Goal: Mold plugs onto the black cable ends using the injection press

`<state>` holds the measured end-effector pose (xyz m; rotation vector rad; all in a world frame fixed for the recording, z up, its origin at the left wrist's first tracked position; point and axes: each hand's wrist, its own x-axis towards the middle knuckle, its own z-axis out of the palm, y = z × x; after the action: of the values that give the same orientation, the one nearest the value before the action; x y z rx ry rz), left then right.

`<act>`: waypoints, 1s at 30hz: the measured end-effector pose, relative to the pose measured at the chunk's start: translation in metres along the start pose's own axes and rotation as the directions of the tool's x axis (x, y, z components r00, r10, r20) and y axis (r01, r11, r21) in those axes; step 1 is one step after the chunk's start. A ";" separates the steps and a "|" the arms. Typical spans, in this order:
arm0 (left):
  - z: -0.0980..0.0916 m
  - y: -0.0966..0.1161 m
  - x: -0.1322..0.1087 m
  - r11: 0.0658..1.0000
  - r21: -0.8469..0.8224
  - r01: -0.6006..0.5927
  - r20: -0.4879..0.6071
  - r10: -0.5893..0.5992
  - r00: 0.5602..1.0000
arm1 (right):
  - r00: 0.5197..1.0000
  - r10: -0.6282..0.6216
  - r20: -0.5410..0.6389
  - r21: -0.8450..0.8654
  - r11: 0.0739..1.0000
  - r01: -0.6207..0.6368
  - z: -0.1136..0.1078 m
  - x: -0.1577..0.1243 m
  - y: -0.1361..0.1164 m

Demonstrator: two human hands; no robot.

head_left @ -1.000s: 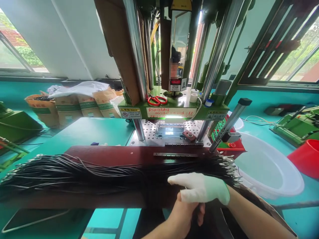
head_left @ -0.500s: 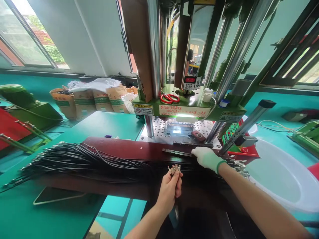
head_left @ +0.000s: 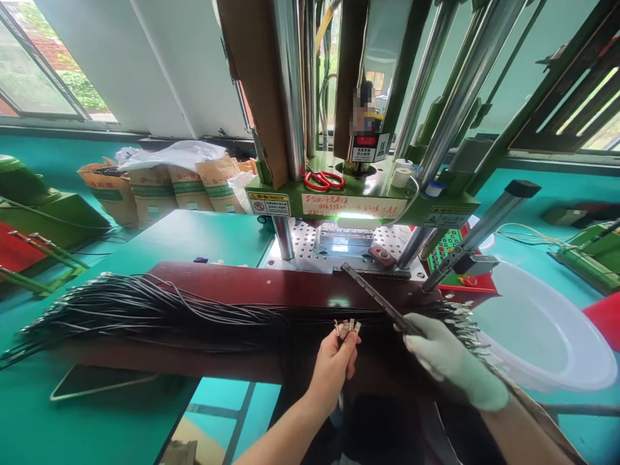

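Observation:
My bare left hand [head_left: 334,365] is closed round several small metal cable terminals [head_left: 349,328], their tips poking up above my thumb. In my gloved right hand [head_left: 438,352] I grip one end of a long dark metal bar [head_left: 372,292], which slants up and left over the brown board [head_left: 232,287]. Small notches seem to run along the bar. Black cables [head_left: 159,316] lie lengthwise in a thick bundle on the board, passing behind my left hand. Their silvery ends [head_left: 462,320] fan out at the right, beside my glove.
A green press [head_left: 356,200] with steel columns stands ahead, red-handled scissors [head_left: 324,179] on its ledge. Below is a perforated metal bed [head_left: 300,242] with a fixture. A white tub [head_left: 547,329] and a red control box [head_left: 448,258] stand right; paper sacks [head_left: 155,190] are at back left.
My right hand has lifted the metal bar off the board and drawn it back toward me, tilting it. My left hand keeps its hold on the terminals. The view has shifted slightly.

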<state>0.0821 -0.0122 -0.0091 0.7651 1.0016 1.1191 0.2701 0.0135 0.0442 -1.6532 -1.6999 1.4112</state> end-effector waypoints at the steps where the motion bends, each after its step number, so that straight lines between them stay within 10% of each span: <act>1: 0.003 -0.001 0.001 1.000 0.002 0.026 0.005 -0.026 1.000 | 1.000 0.015 -0.011 0.142 0.990 -0.013 0.010 -0.005 0.009; 6: 0.014 -0.003 0.001 0.995 0.080 0.053 0.010 -0.054 0.998 | 0.987 0.011 -0.162 0.343 0.938 0.046 0.042 -0.010 0.030; 11: 0.014 -0.004 -0.001 0.998 0.024 0.053 -0.010 -0.053 0.999 | 0.993 0.066 -0.101 0.235 0.971 -0.041 0.021 0.001 0.024; 15: 0.013 -0.004 -0.001 0.992 -0.050 0.115 0.017 -0.114 0.993 | 0.999 0.018 -0.045 -0.163 0.986 -0.025 -0.003 0.007 0.013; 18: 0.015 -0.002 -0.002 0.989 -0.052 0.137 0.043 -0.135 0.990 | 0.927 -0.309 -0.211 -0.628 0.770 0.113 -0.009 0.002 -0.004; 23: 0.021 0.004 -0.007 0.987 0.095 0.127 0.062 -0.133 0.989 | 0.777 -0.604 0.176 -0.670 0.505 0.544 -0.003 -0.012 -0.028; 30: 0.026 0.011 -0.012 0.861 0.480 -0.165 0.173 0.092 0.981 | 0.891 -0.371 0.262 -0.743 0.512 0.431 0.001 -0.019 -0.034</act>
<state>0.1005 -0.0207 0.0134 1.3260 1.1403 0.9073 0.2564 0.0025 0.0788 -1.3699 -2.7823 0.4659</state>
